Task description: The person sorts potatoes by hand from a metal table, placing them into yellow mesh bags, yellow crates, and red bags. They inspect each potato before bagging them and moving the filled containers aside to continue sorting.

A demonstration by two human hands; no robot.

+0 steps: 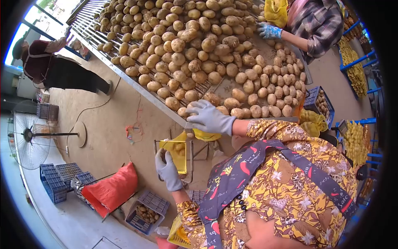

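My left hand (168,169), in a grey glove, is beside a yellow mesh bag (178,155) hung on a metal frame (191,159). Its fingers curl round a small dark brown lump that looks like a potato (163,154), mostly hidden by the glove. My right hand (210,118), gloved alike, reaches over the near edge of the sorting table (159,108). Its fingers are stretched out next to the potatoes (191,96) there; nothing shows in its grip. Some potatoes lie inside the yellow bag.
A co-worker's gloved hand (269,31) is at the table's far right, near a yellow bag (276,12). Another person (45,64) stands at left. Around me are a fan (29,135), blue crates (53,182), a red sack (114,189) and a crate of potatoes (146,212).
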